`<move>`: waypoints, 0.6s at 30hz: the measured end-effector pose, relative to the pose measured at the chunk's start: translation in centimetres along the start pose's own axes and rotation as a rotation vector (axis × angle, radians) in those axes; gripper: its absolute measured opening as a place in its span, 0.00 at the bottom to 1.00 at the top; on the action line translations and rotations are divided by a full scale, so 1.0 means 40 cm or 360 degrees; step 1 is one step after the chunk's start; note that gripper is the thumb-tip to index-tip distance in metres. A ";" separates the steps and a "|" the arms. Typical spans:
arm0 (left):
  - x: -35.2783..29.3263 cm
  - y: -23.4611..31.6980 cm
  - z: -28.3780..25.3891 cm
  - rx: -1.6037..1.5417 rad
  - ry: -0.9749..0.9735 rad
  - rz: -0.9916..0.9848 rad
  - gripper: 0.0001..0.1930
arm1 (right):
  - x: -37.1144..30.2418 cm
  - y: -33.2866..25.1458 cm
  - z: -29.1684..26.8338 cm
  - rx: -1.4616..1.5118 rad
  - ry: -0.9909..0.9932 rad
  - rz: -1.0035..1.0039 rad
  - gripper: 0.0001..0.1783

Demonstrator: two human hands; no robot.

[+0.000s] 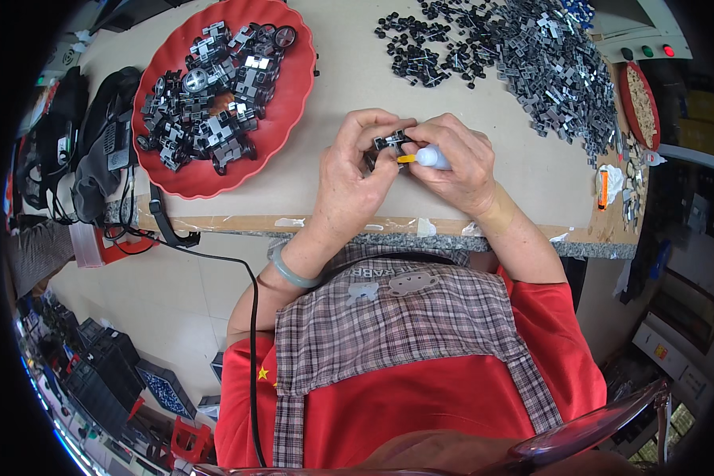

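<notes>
Over the near middle of the table, my left hand (355, 174) pinches a small black-and-silver toy car chassis (389, 141) between its fingers. My right hand (462, 163) is closed around a small whitish glue bottle (432, 157) with a yellow tip. That tip points left, just below the chassis and close to my left thumb. Fingertips of my right hand also reach the chassis at its right end. My fingers cover part of the chassis, so I cannot tell whether the tip touches it.
A scalloped red plate (297, 119) heaped with wheeled chassis stands at left. Black wheel-and-axle sets (420, 59) and a large pile of grey parts (555, 75) lie at the far right. Beyond them is a red dish (628, 99) of beige pieces. A black cable (251, 333) hangs beside my left arm.
</notes>
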State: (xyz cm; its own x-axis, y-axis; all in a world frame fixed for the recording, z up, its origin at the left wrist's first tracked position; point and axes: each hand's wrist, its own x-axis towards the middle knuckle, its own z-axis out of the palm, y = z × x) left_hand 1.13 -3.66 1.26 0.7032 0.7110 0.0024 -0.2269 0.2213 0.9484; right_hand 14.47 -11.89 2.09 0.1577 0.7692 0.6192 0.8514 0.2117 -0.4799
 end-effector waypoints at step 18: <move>0.001 -0.014 -0.015 0.0429 -0.0060 0.0085 0.07 | -0.007 0.027 -0.032 -0.0189 -0.0022 -0.0230 0.14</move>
State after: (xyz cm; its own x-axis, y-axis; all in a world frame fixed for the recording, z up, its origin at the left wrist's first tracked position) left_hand 0.86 -3.35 0.56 0.7209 0.6903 0.0617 -0.0803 -0.0052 0.9968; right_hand 15.99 -12.64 2.19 0.0233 0.7443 0.6674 0.9179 0.2485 -0.3092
